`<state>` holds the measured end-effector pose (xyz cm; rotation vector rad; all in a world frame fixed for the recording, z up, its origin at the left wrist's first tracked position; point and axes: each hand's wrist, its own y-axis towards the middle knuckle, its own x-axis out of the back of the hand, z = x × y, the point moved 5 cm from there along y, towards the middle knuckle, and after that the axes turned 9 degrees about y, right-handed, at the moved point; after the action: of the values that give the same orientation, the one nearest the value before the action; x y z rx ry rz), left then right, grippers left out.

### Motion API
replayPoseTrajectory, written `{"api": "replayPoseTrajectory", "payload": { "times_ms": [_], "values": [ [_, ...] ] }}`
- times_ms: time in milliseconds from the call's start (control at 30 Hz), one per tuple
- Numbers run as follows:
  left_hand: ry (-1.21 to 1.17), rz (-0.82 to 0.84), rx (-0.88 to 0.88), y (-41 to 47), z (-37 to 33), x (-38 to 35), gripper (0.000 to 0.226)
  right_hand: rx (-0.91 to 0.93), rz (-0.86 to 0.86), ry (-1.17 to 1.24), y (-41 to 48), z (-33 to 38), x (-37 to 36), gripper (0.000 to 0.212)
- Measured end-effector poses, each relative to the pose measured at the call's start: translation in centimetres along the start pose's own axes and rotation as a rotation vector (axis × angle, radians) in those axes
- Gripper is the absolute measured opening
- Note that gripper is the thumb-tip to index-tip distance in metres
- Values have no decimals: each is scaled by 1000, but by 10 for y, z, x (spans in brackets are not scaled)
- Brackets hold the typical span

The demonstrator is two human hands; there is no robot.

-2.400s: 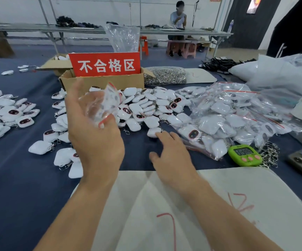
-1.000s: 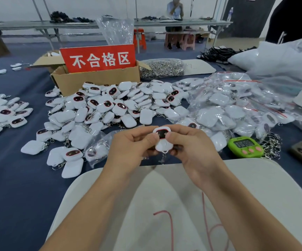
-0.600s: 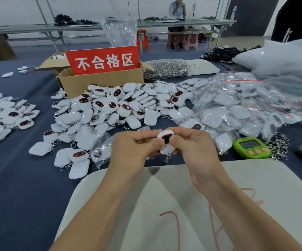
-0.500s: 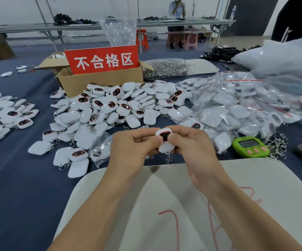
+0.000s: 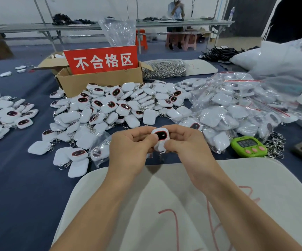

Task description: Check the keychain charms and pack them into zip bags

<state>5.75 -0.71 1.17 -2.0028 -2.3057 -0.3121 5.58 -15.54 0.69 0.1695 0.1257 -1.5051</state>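
Blue-clothed table [image 5: 20, 187] lies under and all round the hands. White pad [image 5: 255, 178] with red pen marks sits beneath both forearms, its far edge just under the wrists.

Beyond and right of the right hand is a heap [image 5: 237, 105] of charms already in clear bags, some showing red seal strips. Straight beyond both hands is a loose pile [image 5: 121, 105] of white charms, some face up with dark red-rimmed ovals, some face down. Behind that pile stands an open cardboard box [image 5: 99, 82] holding a red sign [image 5: 101, 59] with white characters. Second pile [image 5: 1, 113] lies well left of the left hand. Ring bag [image 5: 164, 68], clear and full of metal rings, lies right of the box, far beyond the hands.

Left hand [image 5: 130, 149] and right hand [image 5: 188, 144] meet above the pad's far edge, fingers curled, thumbs forward. Both pinch one charm [image 5: 161, 137].

Green timer [image 5: 248, 146] sits on the table right of the right hand, just beside the heap. Single zip bag [image 5: 99, 151] with a charm inside lies just left of the left hand.

The charm is held upright between the two thumbs, clear of the table, dark face toward the camera. Its chain [image 5: 160, 156] hangs below, partly hidden.
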Motion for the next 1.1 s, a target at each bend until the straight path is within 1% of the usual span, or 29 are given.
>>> {"api": "replayPoseTrajectory", "payload": {
  "times_ms": [133, 233, 267, 367, 400, 433, 533, 633, 700, 767, 833, 867, 933, 1000, 1100],
  "values": [
    [-31, 21, 19, 1, 0, -3, 31, 12, -18, -31, 2, 1, 3, 41],
    [-93, 40, 48, -1, -1, -4, 36, 13, -16, -31, 1, 1, 2, 35],
    [-112, 38, 61, -1, 0, -4, 34, 16, -20, -36, 0, 1, 3, 34],
    [-134, 39, 85, -1, 2, -4, 15, 32, -56, -66, 0, 3, 6, 31],
    [-139, 48, 86, -1, 2, -4, 12, 30, -66, -67, 0, 4, 7, 28],
    [-148, 57, 86, -2, 1, -5, 14, 26, -74, -63, 0, 5, 8, 27],
    [-180, 104, 80, -4, -2, -7, 28, 13, -107, -47, -3, 5, 11, 24],
    [-177, 138, 75, -5, -2, -9, 25, 16, -134, -34, -4, 6, 12, 28],
    [-173, 141, 73, -5, -1, -8, 27, 14, -132, -30, -4, 7, 12, 27],
    [-154, 139, 68, -5, -1, -8, 22, 17, -121, -47, -4, 7, 13, 25],
    [-73, 106, 43, -5, 0, -5, 19, 65, -120, -122, -3, 10, 12, 25],
    [15, 69, 9, -4, 0, -3, 22, 110, -124, -167, -3, 12, 11, 24],
    [201, -15, -81, -4, -1, 0, 33, 202, -131, -227, -3, 16, 9, 27],
    [325, -95, -177, -10, -6, -1, 34, 269, -142, -288, -5, 19, 7, 35],
    [505, -276, -344, -21, -16, -1, 33, 345, -191, -336, -8, 21, 11, 41]
  ]
}}
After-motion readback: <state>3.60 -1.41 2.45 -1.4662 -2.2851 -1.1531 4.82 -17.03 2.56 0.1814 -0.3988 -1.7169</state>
